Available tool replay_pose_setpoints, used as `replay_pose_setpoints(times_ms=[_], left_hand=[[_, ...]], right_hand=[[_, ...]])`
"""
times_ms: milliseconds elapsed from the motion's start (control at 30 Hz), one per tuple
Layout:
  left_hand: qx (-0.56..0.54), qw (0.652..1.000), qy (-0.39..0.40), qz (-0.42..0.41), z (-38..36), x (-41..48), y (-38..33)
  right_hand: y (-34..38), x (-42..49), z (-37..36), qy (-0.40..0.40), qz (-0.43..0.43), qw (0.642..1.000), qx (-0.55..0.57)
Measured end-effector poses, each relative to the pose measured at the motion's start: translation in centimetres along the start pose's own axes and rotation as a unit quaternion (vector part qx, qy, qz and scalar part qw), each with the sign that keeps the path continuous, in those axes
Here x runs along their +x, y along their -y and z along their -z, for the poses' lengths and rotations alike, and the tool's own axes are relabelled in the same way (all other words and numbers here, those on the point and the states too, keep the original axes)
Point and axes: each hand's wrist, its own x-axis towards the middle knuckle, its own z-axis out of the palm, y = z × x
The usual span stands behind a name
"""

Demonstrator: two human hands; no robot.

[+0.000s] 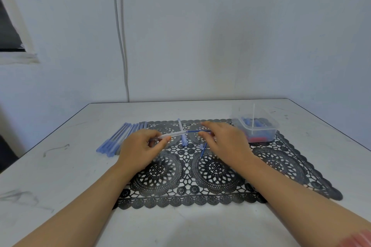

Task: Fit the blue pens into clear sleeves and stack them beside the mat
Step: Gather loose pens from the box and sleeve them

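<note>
Soft, even, bluish light, dim overall; barely any shadows on the bench [60, 166]. Slight blur throughout, wide-angle bending beyond the bench.

Over the far half of the black lace-patterned mat [281, 163], the left hand [138, 150] pinches a clear plastic sleeve [173, 134]. The right hand [225, 142] holds a thin blue pen [197, 131] level, its tip at the sleeve's open end. A row of sleeved blue pens [120, 139] lies on the white tabletop [60, 166] along the mat's left edge. A clear plastic tub [261, 133] stands at the mat's far right corner.
</note>
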Motion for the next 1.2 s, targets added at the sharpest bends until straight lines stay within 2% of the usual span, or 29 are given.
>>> replay_pose_setpoints(times_ms=[67, 200, 333, 500, 667, 833, 1033, 1200], left_hand=[[-0.001, 1.000, -0.002, 0.000, 0.0, 0.0, -0.1], [-0.002, 1.000, 0.002, -0.008, -0.1, 0.0, 0.0], [0.006, 1.000, 0.005, -0.009, -0.1, 0.1, 0.1], [0.010, 1.000, 0.007, -0.014, -0.2, 0.0, 0.2], [0.010, 1.000, 0.006, -0.014, -0.2, 0.0, 0.2], [0.009, 1.000, 0.007, -0.020, -0.3, 0.0, 0.2], [0.005, 1.000, 0.006, -0.025, -0.3, 0.0, 0.2], [0.008, 0.999, 0.006, -0.033, -0.4, 0.1, 0.4]], right_hand=[[-0.2, 0.1, 0.0, -0.032, -0.044, 0.997, -0.049], [-0.3, 0.2, 0.0, -0.032, -0.082, 0.991, -0.104], [-0.1, 0.1, -0.2, -0.065, -0.056, 0.994, -0.068], [0.3, 0.0, -0.6, -0.084, 0.024, 0.996, 0.007], [0.7, -0.1, -0.6, -0.024, 0.080, 0.996, 0.045], [1.2, -0.1, -0.1, 0.002, 0.050, 0.995, 0.084], [1.1, 0.0, 0.6, -0.054, -0.019, 0.994, 0.088], [1.5, -0.1, 0.5, -0.058, 0.007, 0.993, 0.099]])
